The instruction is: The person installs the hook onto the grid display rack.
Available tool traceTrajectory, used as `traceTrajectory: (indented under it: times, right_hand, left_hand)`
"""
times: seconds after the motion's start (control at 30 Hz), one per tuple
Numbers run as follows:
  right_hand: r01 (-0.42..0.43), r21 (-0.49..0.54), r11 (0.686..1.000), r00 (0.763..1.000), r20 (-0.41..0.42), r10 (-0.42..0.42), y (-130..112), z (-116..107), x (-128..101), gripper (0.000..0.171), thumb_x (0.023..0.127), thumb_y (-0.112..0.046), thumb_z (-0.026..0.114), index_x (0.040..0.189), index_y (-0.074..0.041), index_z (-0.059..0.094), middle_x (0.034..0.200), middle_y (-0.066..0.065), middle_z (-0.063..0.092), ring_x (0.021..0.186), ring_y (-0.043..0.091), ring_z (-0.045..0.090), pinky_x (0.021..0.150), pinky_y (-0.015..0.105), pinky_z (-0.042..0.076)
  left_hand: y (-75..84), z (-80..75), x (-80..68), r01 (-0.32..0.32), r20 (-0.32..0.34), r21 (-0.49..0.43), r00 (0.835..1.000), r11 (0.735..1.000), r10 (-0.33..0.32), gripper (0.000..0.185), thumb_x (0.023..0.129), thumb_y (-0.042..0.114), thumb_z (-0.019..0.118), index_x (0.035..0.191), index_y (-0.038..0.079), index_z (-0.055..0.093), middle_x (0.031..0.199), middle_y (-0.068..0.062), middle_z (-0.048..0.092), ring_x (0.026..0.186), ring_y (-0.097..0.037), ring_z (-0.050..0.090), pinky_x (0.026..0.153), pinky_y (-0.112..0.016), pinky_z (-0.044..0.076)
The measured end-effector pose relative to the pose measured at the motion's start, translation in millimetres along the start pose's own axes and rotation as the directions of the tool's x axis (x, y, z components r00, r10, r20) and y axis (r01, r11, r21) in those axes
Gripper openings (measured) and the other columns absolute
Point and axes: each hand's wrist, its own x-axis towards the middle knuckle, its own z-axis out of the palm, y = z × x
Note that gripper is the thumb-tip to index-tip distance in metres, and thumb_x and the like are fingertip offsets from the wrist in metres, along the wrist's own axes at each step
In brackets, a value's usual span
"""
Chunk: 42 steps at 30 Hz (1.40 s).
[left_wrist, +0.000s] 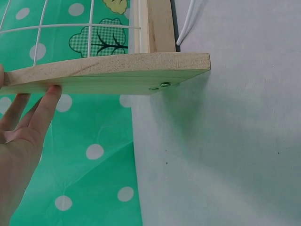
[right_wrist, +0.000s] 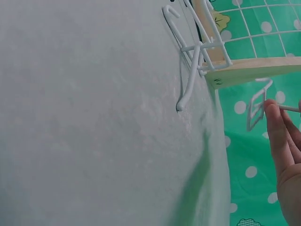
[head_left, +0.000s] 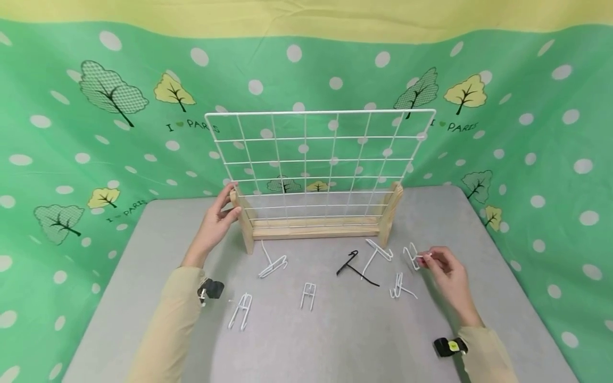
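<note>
A white wire grid panel (head_left: 320, 138) stands in a wooden stand (head_left: 316, 232). My left hand (head_left: 213, 226) holds the stand's left upright (head_left: 246, 223) near its top; the left wrist view shows fingers (left_wrist: 44, 108) against the upright's outer face (left_wrist: 103, 82). My right hand (head_left: 447, 274) pinches a white wire hook (head_left: 411, 257) by its prong, raised beside the stand's right end. In the right wrist view the hook's frame (right_wrist: 256, 110) points away from the fingertips (right_wrist: 270, 108). Another white hook (head_left: 398, 286) lies on the table, nearest to that hand.
On the grey table (head_left: 364, 340) before the stand lie a black hook (head_left: 351, 266) and several white hooks, among them a left one (head_left: 273, 266), a middle one (head_left: 308, 295) and a front left one (head_left: 241, 311). Green dotted cloth (head_left: 297, 74) hangs behind and at both sides.
</note>
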Motion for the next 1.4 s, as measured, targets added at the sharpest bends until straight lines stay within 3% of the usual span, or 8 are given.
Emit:
traceTrajectory:
  times: [0.3, 0.7, 0.83, 0.97, 1.2, 1.4]
  right_hand:
    - [-0.057, 0.034, 0.998, 0.992, -0.108, 0.061, -27.7, 5.7, 0.2, 0.007, 0.083, 0.020, 0.061, 0.088, 0.017, 0.058, 0.093, 0.027, 0.067, 0.083, 0.007, 0.068, 0.074, 0.017, 0.055]
    - [-0.045, 0.108, 0.993, 0.963, -0.260, 0.072, -11.8, 14.6, 1.3, 0.009, 0.080, 0.022, 0.061, 0.082, 0.013, 0.057, 0.085, 0.004, 0.071, 0.078, 0.007, 0.069, 0.071, 0.018, 0.055]
    - [-0.026, 0.132, 0.991, 0.957, -0.284, 0.063, -14.3, 18.4, 2.5, 0.009, 0.079, 0.021, 0.060, 0.081, 0.013, 0.056, 0.083, 0.004, 0.071, 0.076, 0.007, 0.069, 0.069, 0.018, 0.056]
    - [-0.073, 0.131, 0.989, 0.947, -0.303, 0.110, -18.4, 21.2, 3.4, 0.008, 0.080, 0.020, 0.060, 0.082, 0.014, 0.055, 0.083, 0.003, 0.072, 0.076, 0.009, 0.070, 0.070, 0.020, 0.056]
    - [-0.032, 0.216, 0.976, 0.960, -0.264, 0.090, -29.3, 29.4, 1.3, 0.008, 0.078, 0.026, 0.057, 0.083, 0.023, 0.051, 0.088, 0.015, 0.070, 0.079, 0.012, 0.070, 0.074, 0.022, 0.055]
    - [-0.033, 0.269, 0.963, 0.953, -0.282, 0.111, -27.9, 32.6, 4.0, 0.007, 0.079, 0.026, 0.056, 0.082, 0.022, 0.052, 0.089, 0.009, 0.071, 0.081, 0.013, 0.070, 0.075, 0.022, 0.056]
  left_hand:
    - [1.3, 1.7, 3.0, 0.004, 0.012, -0.017, 1.000, 1.000, -0.003, 0.062, 0.099, 0.002, 0.052, 0.154, 0.016, 0.025, 0.145, -0.029, 0.035, 0.114, -0.054, 0.050, 0.081, -0.014, 0.051]
    - [2.2, 2.2, 1.7, 0.027, 0.012, -0.002, 1.000, 1.000, -0.027, 0.062, 0.099, 0.003, 0.052, 0.154, 0.018, 0.026, 0.146, -0.027, 0.035, 0.115, -0.051, 0.050, 0.084, -0.018, 0.051]
    - [16.3, 4.0, 0.3, 0.029, 0.022, -0.009, 0.999, 1.000, -0.029, 0.061, 0.099, -0.001, 0.050, 0.153, 0.012, 0.024, 0.146, -0.031, 0.032, 0.115, -0.054, 0.048, 0.084, -0.017, 0.051]
    - [32.5, 7.0, 0.6, 0.024, 0.027, -0.014, 0.999, 1.000, -0.023, 0.060, 0.098, -0.004, 0.050, 0.152, 0.004, 0.023, 0.145, -0.033, 0.032, 0.116, -0.055, 0.047, 0.084, -0.019, 0.052]
    - [34.8, 4.8, -2.2, 0.019, 0.010, -0.025, 1.000, 1.000, -0.019, 0.058, 0.097, -0.006, 0.050, 0.150, 0.000, 0.025, 0.145, -0.034, 0.032, 0.114, -0.056, 0.047, 0.082, -0.018, 0.053]
    - [32.9, 2.6, -4.1, 0.026, 0.012, -0.023, 1.000, 0.999, -0.026, 0.058, 0.098, -0.005, 0.050, 0.150, 0.003, 0.026, 0.146, -0.033, 0.030, 0.114, -0.056, 0.047, 0.083, -0.021, 0.054]
